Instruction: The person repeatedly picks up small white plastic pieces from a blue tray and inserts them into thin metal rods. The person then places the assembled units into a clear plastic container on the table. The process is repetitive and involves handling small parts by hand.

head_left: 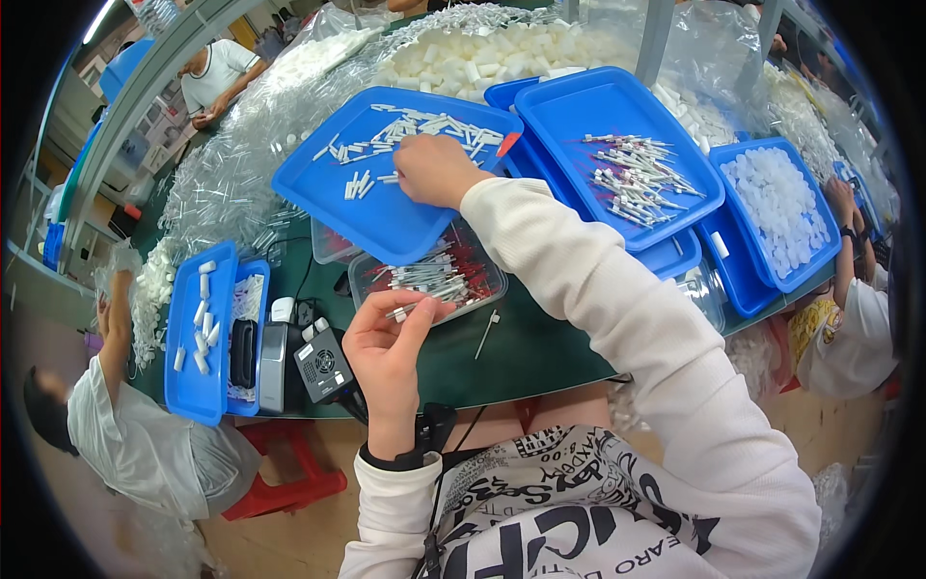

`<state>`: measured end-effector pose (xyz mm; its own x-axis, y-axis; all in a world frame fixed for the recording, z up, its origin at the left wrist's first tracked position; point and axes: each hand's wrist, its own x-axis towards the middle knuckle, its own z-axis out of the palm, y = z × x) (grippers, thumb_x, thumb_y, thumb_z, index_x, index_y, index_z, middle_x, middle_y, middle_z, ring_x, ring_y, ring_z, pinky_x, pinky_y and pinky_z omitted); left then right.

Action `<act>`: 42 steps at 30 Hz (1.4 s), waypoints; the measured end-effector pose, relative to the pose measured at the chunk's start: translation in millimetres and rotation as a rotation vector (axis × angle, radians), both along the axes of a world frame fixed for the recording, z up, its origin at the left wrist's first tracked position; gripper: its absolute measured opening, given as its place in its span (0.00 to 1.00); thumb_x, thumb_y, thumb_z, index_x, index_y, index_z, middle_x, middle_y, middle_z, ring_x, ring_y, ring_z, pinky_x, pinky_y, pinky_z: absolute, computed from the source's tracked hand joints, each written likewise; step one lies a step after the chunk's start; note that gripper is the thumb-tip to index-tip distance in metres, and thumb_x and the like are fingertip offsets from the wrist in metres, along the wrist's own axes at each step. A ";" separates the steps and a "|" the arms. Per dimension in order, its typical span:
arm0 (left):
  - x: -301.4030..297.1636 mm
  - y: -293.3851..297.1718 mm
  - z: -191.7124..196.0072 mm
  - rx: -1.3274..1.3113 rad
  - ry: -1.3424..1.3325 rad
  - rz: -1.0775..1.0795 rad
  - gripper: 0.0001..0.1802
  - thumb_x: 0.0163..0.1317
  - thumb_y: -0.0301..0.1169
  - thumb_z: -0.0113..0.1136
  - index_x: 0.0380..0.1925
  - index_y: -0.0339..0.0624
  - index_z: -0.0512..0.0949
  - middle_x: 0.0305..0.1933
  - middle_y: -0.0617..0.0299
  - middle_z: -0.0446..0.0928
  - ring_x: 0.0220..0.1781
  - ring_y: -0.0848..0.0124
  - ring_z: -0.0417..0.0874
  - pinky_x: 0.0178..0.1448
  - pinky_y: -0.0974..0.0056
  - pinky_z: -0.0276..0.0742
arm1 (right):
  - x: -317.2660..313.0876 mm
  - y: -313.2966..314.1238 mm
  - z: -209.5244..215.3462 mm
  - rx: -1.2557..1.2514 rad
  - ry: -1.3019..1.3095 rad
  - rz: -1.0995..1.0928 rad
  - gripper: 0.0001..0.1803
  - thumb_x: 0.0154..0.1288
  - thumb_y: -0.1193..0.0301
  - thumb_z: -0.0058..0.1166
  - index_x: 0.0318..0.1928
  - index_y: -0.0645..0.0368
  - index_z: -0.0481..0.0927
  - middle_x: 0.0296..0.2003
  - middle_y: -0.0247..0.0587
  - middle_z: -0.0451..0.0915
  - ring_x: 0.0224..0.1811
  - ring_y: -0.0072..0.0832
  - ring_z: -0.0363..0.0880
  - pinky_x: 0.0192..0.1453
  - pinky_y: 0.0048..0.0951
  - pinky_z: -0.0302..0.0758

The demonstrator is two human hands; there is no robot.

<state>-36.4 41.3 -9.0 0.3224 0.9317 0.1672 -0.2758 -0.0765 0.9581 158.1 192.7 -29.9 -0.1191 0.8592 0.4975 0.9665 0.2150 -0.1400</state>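
Observation:
My left hand [391,333] is closed in a pinch on a slim white-and-grey stick part [403,313], just in front of a clear plastic box. That box holds a heap of similar stick parts [439,272] with red ends or wires. Farther off, my right hand [434,172] reaches over the blue tray [328,207] with its fingers curled down among small white tubes [359,185]. Whatever its fingertips grip is hidden. One loose stick part [488,333] lies on the dark green tabletop [540,362] to the right of the box.
At the right, a stacked blue tray [550,121] holds red-ended sticks, and another holds white translucent caps [779,207]. A small black device [323,367] stands left, near blue trays of white cylinders [201,314]. Clear tubes [217,198] are heaped behind. Other people sit at both sides.

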 end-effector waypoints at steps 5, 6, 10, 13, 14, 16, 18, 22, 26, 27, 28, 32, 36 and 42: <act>-9.1 -1.7 3.0 -0.114 -0.119 -0.053 0.07 0.65 0.23 0.56 0.40 0.30 0.77 0.36 0.49 0.82 0.38 0.62 0.86 0.49 0.60 0.81 | 1.6 -53.5 54.3 0.198 0.602 0.147 0.05 0.50 0.73 0.60 0.28 0.60 0.80 0.27 0.48 0.82 0.31 0.43 0.83 0.36 0.37 0.78; -9.8 -1.9 1.9 -0.131 -0.148 -0.069 0.07 0.65 0.24 0.55 0.40 0.29 0.77 0.36 0.49 0.82 0.38 0.61 0.86 0.49 0.59 0.81 | 2.3 -71.0 60.5 0.217 0.675 0.180 0.05 0.51 0.74 0.60 0.28 0.61 0.78 0.25 0.46 0.82 0.30 0.41 0.83 0.35 0.35 0.78; 1.0 -7.8 9.4 -0.186 -0.250 -0.174 0.09 0.67 0.26 0.53 0.41 0.28 0.78 0.36 0.49 0.82 0.36 0.61 0.85 0.48 0.57 0.82 | 6.6 -164.7 70.8 0.109 0.969 0.178 0.07 0.59 0.79 0.58 0.37 0.62 0.75 0.25 0.43 0.83 0.31 0.32 0.86 0.33 0.26 0.77; 10.0 -14.0 9.1 -0.223 -0.320 -0.189 0.09 0.68 0.25 0.53 0.40 0.29 0.78 0.35 0.50 0.82 0.36 0.62 0.85 0.46 0.58 0.82 | -0.1 -215.4 52.7 -0.027 1.056 0.194 0.13 0.63 0.79 0.57 0.48 0.61 0.77 0.31 0.43 0.85 0.35 0.26 0.87 0.38 0.24 0.79; 13.0 -15.9 8.9 -0.219 -0.306 -0.187 0.09 0.68 0.25 0.53 0.40 0.29 0.78 0.35 0.50 0.82 0.36 0.62 0.85 0.46 0.58 0.82 | -3.6 -229.8 51.9 -0.054 1.108 0.224 0.11 0.64 0.82 0.55 0.47 0.66 0.79 0.33 0.41 0.84 0.36 0.22 0.83 0.43 0.22 0.78; 20.7 -20.4 8.2 -0.218 -0.280 -0.192 0.09 0.69 0.25 0.53 0.40 0.29 0.78 0.35 0.51 0.82 0.36 0.62 0.85 0.46 0.58 0.82 | -6.3 -248.3 42.1 -0.060 1.222 0.180 0.09 0.63 0.82 0.56 0.44 0.67 0.81 0.34 0.42 0.83 0.35 0.23 0.83 0.41 0.22 0.79; 27.6 -25.8 10.6 -0.211 -0.253 -0.215 0.09 0.69 0.25 0.54 0.40 0.28 0.78 0.36 0.51 0.82 0.36 0.62 0.85 0.45 0.59 0.82 | -7.7 -256.3 36.7 0.000 1.210 0.119 0.09 0.61 0.81 0.58 0.42 0.64 0.83 0.34 0.41 0.84 0.34 0.24 0.84 0.39 0.22 0.79; 33.0 -33.3 11.7 -0.142 -0.209 -0.258 0.09 0.68 0.25 0.54 0.41 0.28 0.78 0.36 0.51 0.82 0.37 0.63 0.85 0.45 0.61 0.81 | -0.8 -267.4 37.6 0.099 1.068 0.053 0.09 0.58 0.82 0.60 0.40 0.61 0.85 0.33 0.40 0.85 0.31 0.25 0.84 0.36 0.22 0.79; 39.1 -38.6 12.7 -0.104 -0.167 -0.242 0.08 0.68 0.24 0.55 0.41 0.28 0.77 0.36 0.52 0.82 0.38 0.64 0.85 0.45 0.64 0.80 | 5.5 -275.2 36.5 0.116 0.956 0.049 0.10 0.56 0.82 0.61 0.40 0.61 0.86 0.31 0.40 0.84 0.30 0.26 0.83 0.34 0.23 0.78; 40.6 -39.8 13.7 -0.099 -0.148 -0.232 0.08 0.68 0.24 0.55 0.41 0.28 0.77 0.35 0.52 0.82 0.38 0.64 0.85 0.45 0.64 0.80 | 5.8 -276.8 37.9 0.120 0.945 0.051 0.11 0.56 0.82 0.61 0.40 0.60 0.86 0.31 0.40 0.84 0.30 0.26 0.83 0.34 0.23 0.78; 41.3 -40.2 13.4 -0.079 -0.137 -0.240 0.08 0.67 0.23 0.55 0.41 0.28 0.77 0.35 0.53 0.82 0.38 0.64 0.85 0.45 0.65 0.80 | 6.1 -277.9 38.5 0.123 0.934 0.052 0.11 0.55 0.82 0.61 0.40 0.60 0.86 0.30 0.41 0.84 0.29 0.26 0.83 0.34 0.23 0.77; 42.9 -43.2 10.0 0.007 0.010 -0.306 0.08 0.66 0.21 0.56 0.44 0.29 0.77 0.39 0.54 0.81 0.39 0.66 0.85 0.47 0.65 0.80 | 8.8 -281.0 37.6 0.091 0.916 0.050 0.09 0.55 0.81 0.63 0.38 0.60 0.86 0.30 0.40 0.84 0.29 0.27 0.83 0.32 0.23 0.76; 48.0 -43.6 5.9 0.137 0.033 -0.334 0.11 0.64 0.18 0.57 0.46 0.31 0.76 0.45 0.55 0.78 0.43 0.69 0.83 0.50 0.67 0.78 | 9.2 -280.8 34.7 0.094 0.815 0.029 0.07 0.55 0.79 0.64 0.36 0.60 0.85 0.29 0.40 0.84 0.28 0.29 0.83 0.31 0.24 0.76; 32.7 -33.0 5.8 0.207 0.100 -0.345 0.09 0.61 0.16 0.59 0.42 0.30 0.79 0.42 0.54 0.79 0.42 0.70 0.82 0.47 0.68 0.78 | 7.2 -280.8 33.5 0.127 0.842 0.008 0.07 0.55 0.79 0.64 0.36 0.60 0.85 0.29 0.39 0.83 0.28 0.30 0.82 0.31 0.26 0.75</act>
